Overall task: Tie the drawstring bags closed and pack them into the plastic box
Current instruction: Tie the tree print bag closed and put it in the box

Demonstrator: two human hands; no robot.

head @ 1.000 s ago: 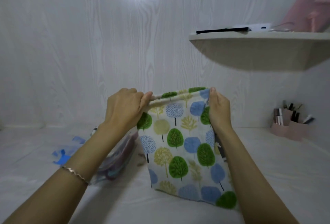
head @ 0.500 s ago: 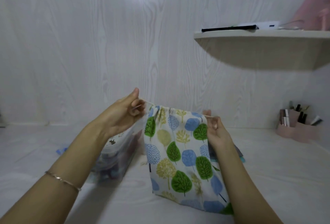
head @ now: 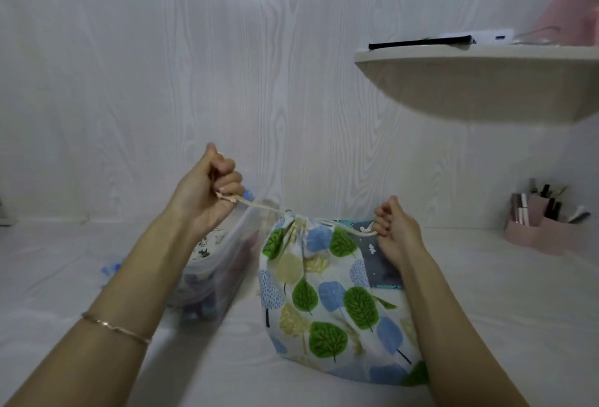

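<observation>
Count: one tree-print fabric drawstring bag (head: 324, 296), two cream cords (head: 259, 206), one clear plastic box (head: 227, 260). Left hand (head: 204, 192), right hand (head: 393, 228) each grip a cord; mouth now cinched tighter.

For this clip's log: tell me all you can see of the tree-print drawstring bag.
The tree-print bag is white cloth, cotton by its look, printed with green, blue and yellow trees. Its mouth is gathered tight into pleats, and a cream cord runs taut out of both sides. The left hand grips one end, raised; the right hand grips the other, lower. The bag sits plump on the white surface, beside the clear plastic box, with dark grey cloth behind it.
</observation>
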